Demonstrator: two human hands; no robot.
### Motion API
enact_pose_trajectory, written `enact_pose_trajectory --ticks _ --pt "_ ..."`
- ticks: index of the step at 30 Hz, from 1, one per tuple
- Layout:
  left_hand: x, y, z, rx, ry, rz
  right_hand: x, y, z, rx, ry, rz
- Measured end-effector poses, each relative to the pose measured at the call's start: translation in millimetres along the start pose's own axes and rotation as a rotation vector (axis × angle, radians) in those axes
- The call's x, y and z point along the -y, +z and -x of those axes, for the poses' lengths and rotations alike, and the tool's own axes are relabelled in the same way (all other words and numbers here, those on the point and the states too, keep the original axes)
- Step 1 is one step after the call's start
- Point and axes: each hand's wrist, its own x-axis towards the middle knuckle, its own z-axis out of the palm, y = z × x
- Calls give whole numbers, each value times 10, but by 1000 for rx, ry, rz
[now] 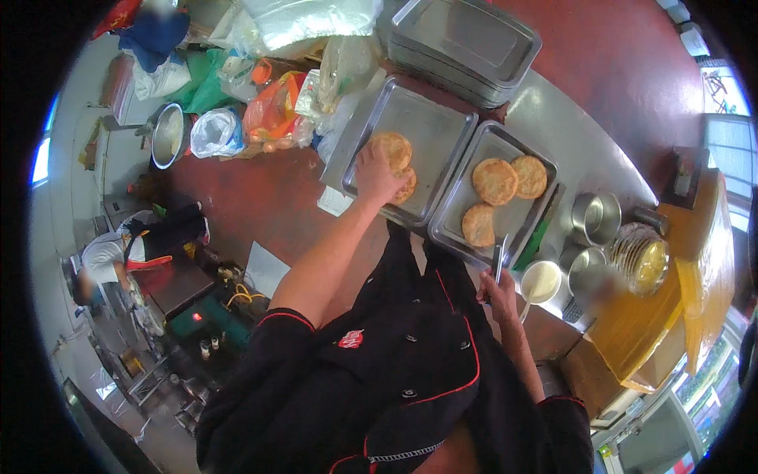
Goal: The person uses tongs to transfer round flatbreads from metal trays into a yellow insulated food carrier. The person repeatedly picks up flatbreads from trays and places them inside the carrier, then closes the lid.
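My left hand (377,181) is over a metal tray (435,118) and grips a round browned flatbread (394,148), fingers along its left side and thumb at its near edge. Partly under that hand, a second flatbread (405,188) lies in the same tray. Close by on the right, a smaller metal tray (450,222) holds three more flatbreads (495,181); the nearest one (478,225) has a curved notch in its right side. In my right hand (500,293) is a narrow shiny metal utensil (501,259), pointing up over this tray's near edge; its exact kind is unclear.
Stacked metal trays (462,35) stand behind. To the right are a white tub of pale contents (540,281), metal pots (596,218) and a plastic-wrapped stack (642,260). Plastic bags (272,106) crowd the back left. A person (109,255) bends over a counter at far left.
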Motion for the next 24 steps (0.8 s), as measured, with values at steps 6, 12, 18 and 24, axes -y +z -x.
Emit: enact_pose_trajectory --ticks 6,12,18,24 --pt "-96 -13 -340 242 -61 -79 109 -12 3 -13 -1 22" --pt "-95 -35 -426 331 -58 -149 222 -60 -178 -34 -62 34" --pt "-40 -41 -372 310 -3 -203 501 -30 -481 -119 -300 702" --pt "-22 -7 -714 99 22 -4 602 138 -694 -210 -323 781"
